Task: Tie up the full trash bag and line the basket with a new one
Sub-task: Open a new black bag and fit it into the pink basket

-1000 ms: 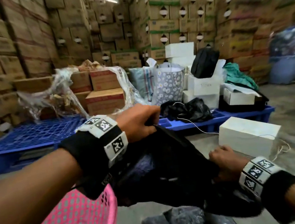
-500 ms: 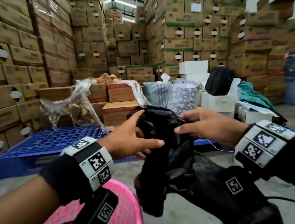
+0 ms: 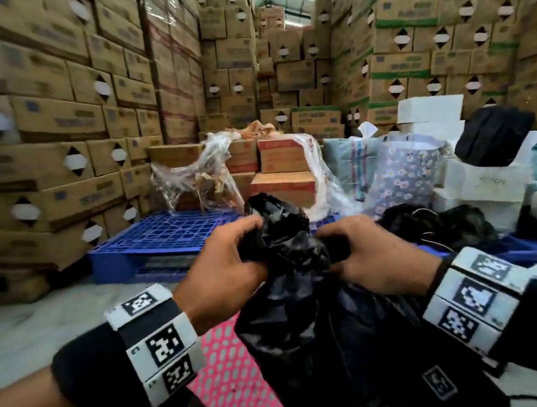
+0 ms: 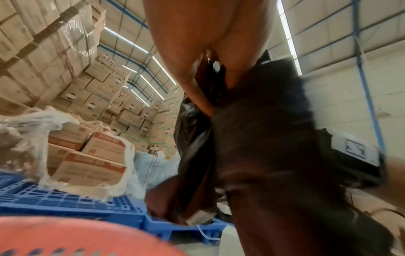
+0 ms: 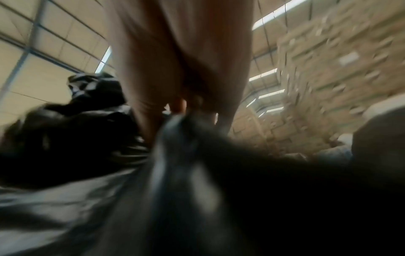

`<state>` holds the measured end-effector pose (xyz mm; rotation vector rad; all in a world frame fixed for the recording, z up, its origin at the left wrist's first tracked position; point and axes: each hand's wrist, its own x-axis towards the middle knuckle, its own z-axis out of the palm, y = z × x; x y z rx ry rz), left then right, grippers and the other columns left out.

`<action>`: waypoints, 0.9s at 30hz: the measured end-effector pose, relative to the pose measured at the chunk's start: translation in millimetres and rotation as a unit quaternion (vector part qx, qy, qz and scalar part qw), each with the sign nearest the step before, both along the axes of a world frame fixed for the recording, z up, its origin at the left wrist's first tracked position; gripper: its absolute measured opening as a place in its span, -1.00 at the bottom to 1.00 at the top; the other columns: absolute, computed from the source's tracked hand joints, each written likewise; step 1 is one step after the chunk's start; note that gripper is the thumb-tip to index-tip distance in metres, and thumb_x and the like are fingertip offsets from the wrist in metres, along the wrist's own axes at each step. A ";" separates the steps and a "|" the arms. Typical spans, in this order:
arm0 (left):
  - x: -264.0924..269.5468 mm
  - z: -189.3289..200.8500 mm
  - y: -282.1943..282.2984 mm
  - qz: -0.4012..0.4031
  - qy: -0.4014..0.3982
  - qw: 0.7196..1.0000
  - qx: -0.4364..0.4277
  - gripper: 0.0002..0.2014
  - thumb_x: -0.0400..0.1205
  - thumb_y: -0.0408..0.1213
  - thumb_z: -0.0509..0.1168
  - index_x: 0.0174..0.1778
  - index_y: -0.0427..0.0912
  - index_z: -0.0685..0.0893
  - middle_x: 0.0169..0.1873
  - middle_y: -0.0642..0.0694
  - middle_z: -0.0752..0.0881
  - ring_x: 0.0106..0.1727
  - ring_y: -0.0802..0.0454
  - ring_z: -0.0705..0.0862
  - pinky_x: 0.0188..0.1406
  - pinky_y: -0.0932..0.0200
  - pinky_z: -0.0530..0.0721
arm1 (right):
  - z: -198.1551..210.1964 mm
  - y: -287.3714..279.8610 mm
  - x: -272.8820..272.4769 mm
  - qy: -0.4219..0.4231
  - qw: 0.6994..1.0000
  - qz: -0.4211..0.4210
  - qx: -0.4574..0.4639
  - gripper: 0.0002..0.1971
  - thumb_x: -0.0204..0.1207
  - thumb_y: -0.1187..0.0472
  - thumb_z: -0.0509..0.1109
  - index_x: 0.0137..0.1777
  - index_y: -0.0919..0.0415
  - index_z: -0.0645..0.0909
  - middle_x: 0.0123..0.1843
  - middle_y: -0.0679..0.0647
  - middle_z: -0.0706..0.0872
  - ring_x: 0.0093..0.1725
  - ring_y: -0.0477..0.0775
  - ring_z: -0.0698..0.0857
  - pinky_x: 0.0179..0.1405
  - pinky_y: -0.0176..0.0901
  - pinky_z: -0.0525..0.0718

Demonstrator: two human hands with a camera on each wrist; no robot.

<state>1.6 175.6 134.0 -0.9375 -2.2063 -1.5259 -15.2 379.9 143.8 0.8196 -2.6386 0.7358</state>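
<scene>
From the head view, the left hand (image 3: pixel 221 272) and right hand (image 3: pixel 367 255) both clench the gathered neck of the black trash bag (image 3: pixel 330 332), which hangs upright between them, just right of the pink basket (image 3: pixel 239 397). It looks soft, slippery and weighty; the neck is the best hold.

The left wrist view shows the fingers (image 4: pixel 197 90) curled round the bag (image 4: pixel 263 138).

The right wrist view is blurred; the bag (image 5: pixel 87 129) bunches below the fingers (image 5: pixel 149 107).

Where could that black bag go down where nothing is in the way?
The bare grey floor left of the pink basket, in front of the blue pallet, looks free. The pallet's near left part is bare too. To the right it is crowded: white boxes, a flowered bag and dark cloth. Both hands grip the black bag.
</scene>
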 end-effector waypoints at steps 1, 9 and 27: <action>4.2 -5.2 -12.8 -0.003 -0.029 0.999 -0.017 -0.76 0.47 -0.34 0.45 0.06 -0.19 0.71 -0.03 -0.10 0.83 0.03 0.10 0.76 -0.04 0.17 0.73 | -2.8 -9.7 -4.6 0.036 0.999 0.002 0.020 -0.93 0.35 0.32 0.44 -0.18 0.28 0.67 -0.24 0.15 0.77 -0.17 0.12 0.74 -0.18 0.07 0.71; -3.0 -4.4 -97.0 0.153 -0.090 0.982 -0.061 -0.35 0.15 0.24 0.43 0.17 0.16 0.59 0.19 0.05 0.67 0.22 0.20 0.62 0.30 0.00 0.59 | -7.5 -63.1 -21.0 0.257 0.913 0.019 0.316 -0.66 0.32 0.23 0.09 -0.18 0.20 0.72 -0.14 0.20 0.75 -0.10 0.28 0.72 -0.25 0.00 0.72; -9.9 -47.2 -71.9 0.106 0.005 0.965 -0.240 -0.85 0.47 -0.33 0.44 -0.23 -0.02 0.61 -0.34 0.14 0.69 -0.28 0.33 0.64 -0.35 0.30 0.53 | -39.8 -27.8 -47.5 -0.187 0.972 -0.024 -0.138 -0.63 0.41 0.21 0.53 0.21 0.04 0.59 0.16 -0.21 0.70 0.15 -0.10 0.70 0.01 -0.50 0.63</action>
